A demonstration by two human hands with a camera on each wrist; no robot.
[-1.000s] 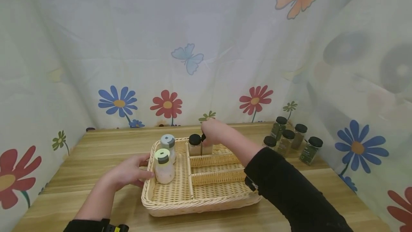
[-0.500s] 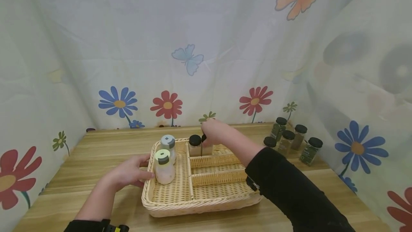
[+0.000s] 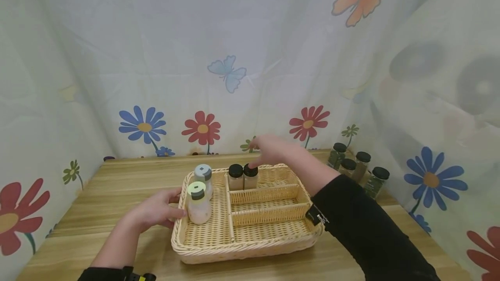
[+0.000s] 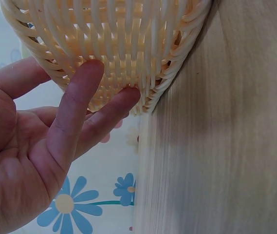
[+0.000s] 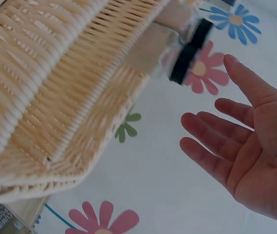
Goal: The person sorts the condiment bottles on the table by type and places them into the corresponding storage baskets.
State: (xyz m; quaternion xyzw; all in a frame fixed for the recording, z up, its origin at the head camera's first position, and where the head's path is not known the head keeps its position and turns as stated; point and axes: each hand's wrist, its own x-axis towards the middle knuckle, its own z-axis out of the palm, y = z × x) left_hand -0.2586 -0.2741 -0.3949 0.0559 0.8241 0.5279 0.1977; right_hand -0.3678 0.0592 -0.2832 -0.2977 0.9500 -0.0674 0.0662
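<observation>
My left hand holds the left side of a wicker basket. In the left wrist view, two fingertips of the left hand rest against its woven outer wall, and another digit passes behind the rim. My right hand hovers over the back compartment with nothing in it; its fingers are spread in the right wrist view. Just below and left of it stand two black-capped spice jars, side by side. The left compartment bears a green-lidded shaker and a grey-lidded shaker.
Several black-capped spice jars stand at the table's back right, partly behind the right forearm. A label reading cumin powder shows on one jar in the right wrist view. Wicker dividers split the basket's right side. A flowered curtain borders the wooden table.
My right hand has let go of the right-hand black-capped jar in the back compartment and lifted up and to the right. My left hand stays at the basket's side.
</observation>
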